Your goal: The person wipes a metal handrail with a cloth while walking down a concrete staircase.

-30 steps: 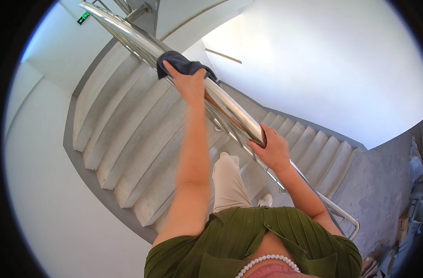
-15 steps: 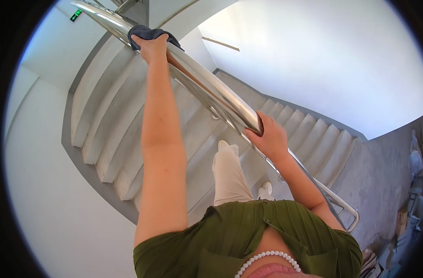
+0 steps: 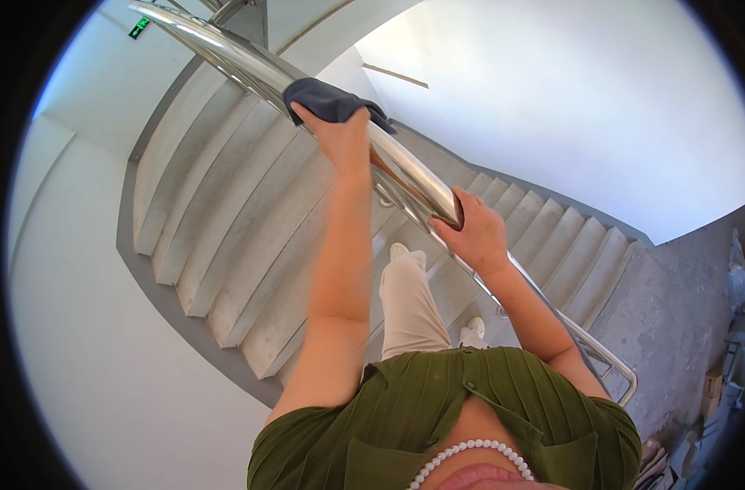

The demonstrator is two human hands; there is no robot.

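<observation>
Wiping was seemingly in hand, the dark cloth point(image 3: 333, 100) being clasped by the left hand point(image 3: 342, 140), fingers partly hidden, over the metal handrail point(image 3: 417, 173), which was also gripped by the right hand point(image 3: 480, 235), fingers curled, with steady pressure likely called for next.

Cloth point(image 3: 336, 101) on handrail point(image 3: 417, 170); steps point(image 3: 205, 220) both sides below; box point(image 3: 711, 392) far right.

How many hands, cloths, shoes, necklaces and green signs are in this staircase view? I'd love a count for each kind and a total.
Left hand and right hand: 2
Dark cloth: 1
Pale shoes: 2
White bead necklace: 1
Green sign: 1
Total: 7
</observation>
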